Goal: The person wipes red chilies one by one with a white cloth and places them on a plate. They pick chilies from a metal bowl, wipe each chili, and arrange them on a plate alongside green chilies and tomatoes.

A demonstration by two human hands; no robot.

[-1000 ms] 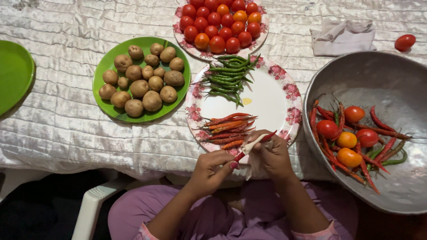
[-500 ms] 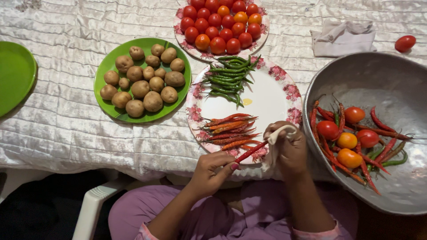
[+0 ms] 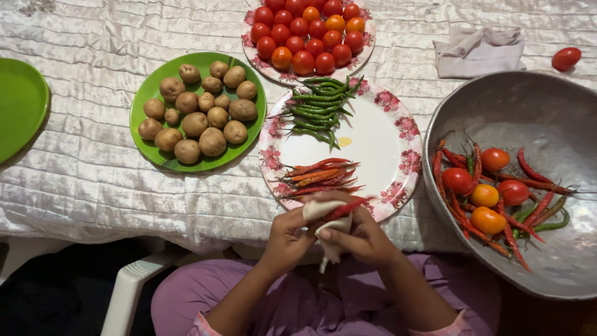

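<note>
Potato plate (image 3: 145,93) lies left of chili plate (image 3: 379,134), metal basin (image 3: 535,106) right.

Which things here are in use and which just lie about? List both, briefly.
In use: left hand and right hand together on a red chilli and a white cloth.
Lying about: potatoes, tomatoes, green chillies, metal bowl, folded cloth.
</note>
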